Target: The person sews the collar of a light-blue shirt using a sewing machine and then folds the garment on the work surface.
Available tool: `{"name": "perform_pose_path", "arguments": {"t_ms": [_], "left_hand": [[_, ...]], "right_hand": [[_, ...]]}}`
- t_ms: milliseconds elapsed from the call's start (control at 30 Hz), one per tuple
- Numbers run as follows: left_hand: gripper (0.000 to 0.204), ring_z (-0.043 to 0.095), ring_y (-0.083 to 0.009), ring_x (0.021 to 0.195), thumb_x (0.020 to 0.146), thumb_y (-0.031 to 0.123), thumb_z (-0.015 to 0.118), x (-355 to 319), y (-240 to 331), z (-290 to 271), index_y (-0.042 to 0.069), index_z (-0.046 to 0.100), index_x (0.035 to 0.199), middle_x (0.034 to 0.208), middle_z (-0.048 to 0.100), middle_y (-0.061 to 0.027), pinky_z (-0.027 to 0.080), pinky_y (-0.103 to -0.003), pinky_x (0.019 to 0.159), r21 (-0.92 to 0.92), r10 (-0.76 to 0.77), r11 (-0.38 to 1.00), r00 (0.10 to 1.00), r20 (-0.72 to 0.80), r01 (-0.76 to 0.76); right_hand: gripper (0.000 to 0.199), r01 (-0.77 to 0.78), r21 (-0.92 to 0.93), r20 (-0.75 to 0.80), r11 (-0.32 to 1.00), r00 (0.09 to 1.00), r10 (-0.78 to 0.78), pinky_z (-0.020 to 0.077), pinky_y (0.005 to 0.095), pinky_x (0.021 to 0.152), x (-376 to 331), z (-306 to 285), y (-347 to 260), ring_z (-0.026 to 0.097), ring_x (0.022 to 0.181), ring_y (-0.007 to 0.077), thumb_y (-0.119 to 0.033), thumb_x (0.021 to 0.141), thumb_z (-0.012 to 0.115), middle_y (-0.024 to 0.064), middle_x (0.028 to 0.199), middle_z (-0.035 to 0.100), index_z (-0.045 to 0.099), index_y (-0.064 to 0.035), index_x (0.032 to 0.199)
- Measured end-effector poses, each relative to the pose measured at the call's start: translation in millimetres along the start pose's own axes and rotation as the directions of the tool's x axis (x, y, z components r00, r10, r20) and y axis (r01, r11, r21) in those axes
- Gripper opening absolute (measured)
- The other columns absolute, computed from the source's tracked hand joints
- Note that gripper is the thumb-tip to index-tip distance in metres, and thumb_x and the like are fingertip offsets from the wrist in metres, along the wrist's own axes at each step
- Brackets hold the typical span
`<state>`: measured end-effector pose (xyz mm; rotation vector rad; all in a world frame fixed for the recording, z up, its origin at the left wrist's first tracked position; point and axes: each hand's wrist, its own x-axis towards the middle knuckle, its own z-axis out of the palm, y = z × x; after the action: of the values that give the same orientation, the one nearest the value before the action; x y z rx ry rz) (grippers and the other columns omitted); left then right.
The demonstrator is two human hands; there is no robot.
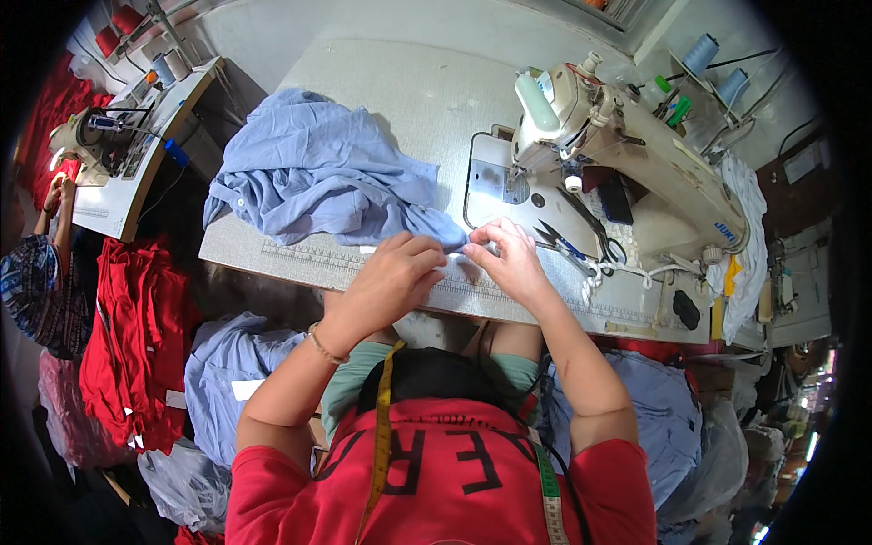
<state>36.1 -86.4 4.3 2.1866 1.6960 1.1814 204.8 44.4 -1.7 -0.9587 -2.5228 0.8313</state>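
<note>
Cloth (313, 177) like this is best kept flat and lightly taut at the edge, without dragging the heap. The right hand (510, 265) pinches its tip, thumb and finger nearly meeting; the left hand (398, 271) curls beside it, its hold unclear. Pale blue, crumpled and buttoned, it lies on the table (436, 100), left of the sewing machine (627, 150).

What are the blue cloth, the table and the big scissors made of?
The cloth looks like thin, matt woven fabric, maybe cotton or a blend: it falls in soft creases. The table seems topped with pale grey laminate, since it looks smooth and faintly speckled. The scissors are probably metal, dark with a slight shine; the handles might be painted or plastic.
</note>
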Motion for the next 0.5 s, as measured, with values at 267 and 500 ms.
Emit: {"name": "perform_pose_path", "arguments": {"t_ms": [267,500], "left_hand": [[0.029,0.051,-0.0286,0.089,0.077,0.006,0.059,6.8,-13.7,20.4,0.002,0.06,0.106,0.102,0.056,-0.0107,0.042,-0.037,0.081,0.087,-0.086,0.992,0.996,-0.005,0.086],[0.027,0.051,-0.0285,0.09,0.077,0.006,0.06,5.2,-12.8,22.6,0.003,0.061,0.104,0.101,0.055,-0.0103,0.042,-0.036,0.081,0.081,-0.092,0.992,0.996,-0.011,0.093]], "right_hand": [[0.019,-0.018,0.202,0.015,0.979,1.0,0.015,0.041,0.0302,0.077,9.4,8.3,19.4,0.054,0.083,0.0163,-0.019,0.083,0.06,0.0055,0.085,0.059,0.063,-0.001,0.084],[0.019,-0.044,0.271,-0.006,0.962,0.999,0.047,0.0425,0.0315,0.074,8.0,9.1,16.7,0.057,0.079,0.0202,-0.022,0.081,0.061,0.0056,0.081,0.06,0.064,-0.0036,0.082]]}}
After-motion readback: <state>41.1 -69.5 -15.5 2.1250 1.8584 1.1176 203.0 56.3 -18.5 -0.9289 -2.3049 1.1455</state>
